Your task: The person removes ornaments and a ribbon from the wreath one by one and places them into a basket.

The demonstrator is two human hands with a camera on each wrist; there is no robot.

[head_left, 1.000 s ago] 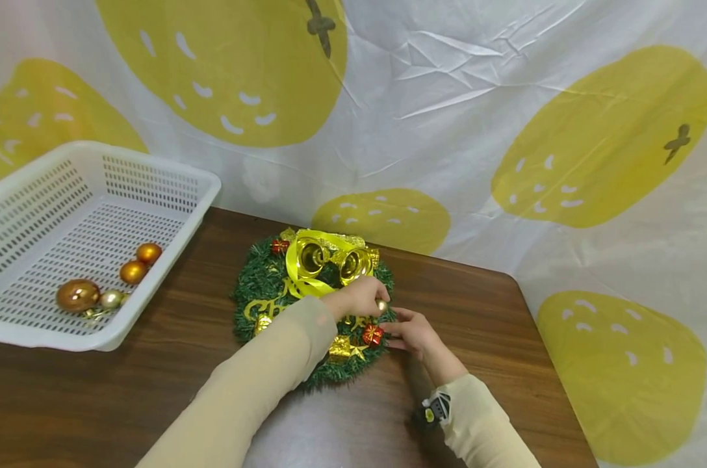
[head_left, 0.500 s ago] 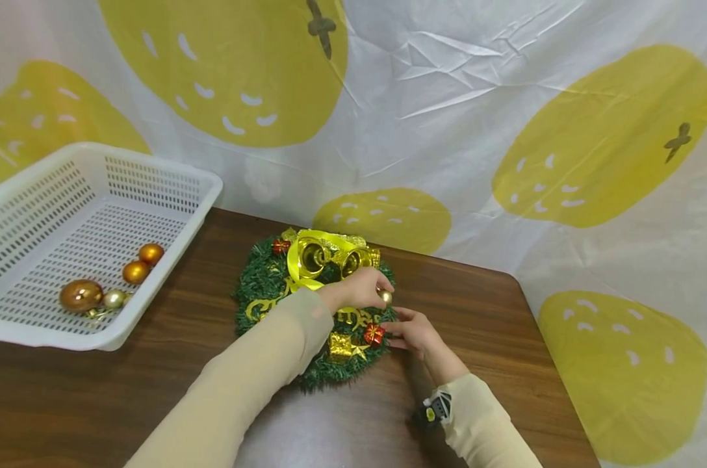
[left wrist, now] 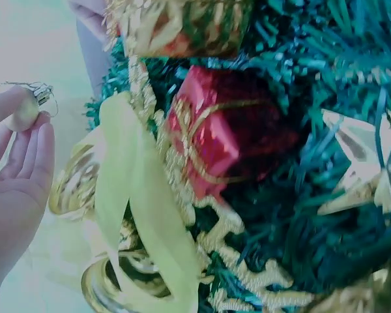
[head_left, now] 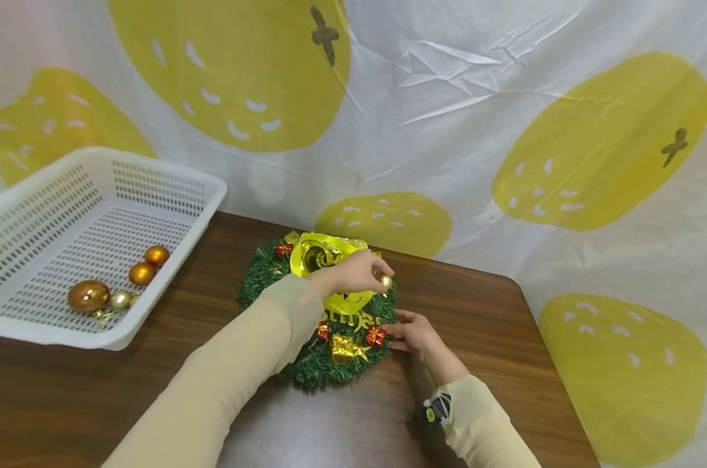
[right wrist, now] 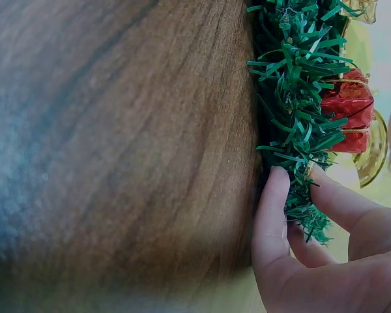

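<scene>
L hand (head_left: 353, 276) — fingers pinching small gold bauble (head_left: 386, 281) above wreath (head_left: 318, 312); R hand (head_left: 414, 333) — fingertips pressing wreath edge.

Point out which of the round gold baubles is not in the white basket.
The small gold bauble pinched in the left hand above the wreath; the other four lie in the basket.

one wreath (head_left: 307, 364) on the counter (head_left: 96, 403), one white basket (head_left: 172, 260) at nine o'clock holding four baubles (head_left: 88, 295), one small bauble (head_left: 386, 281) pinched above the wreath, two hands (head_left: 353, 273).
</scene>
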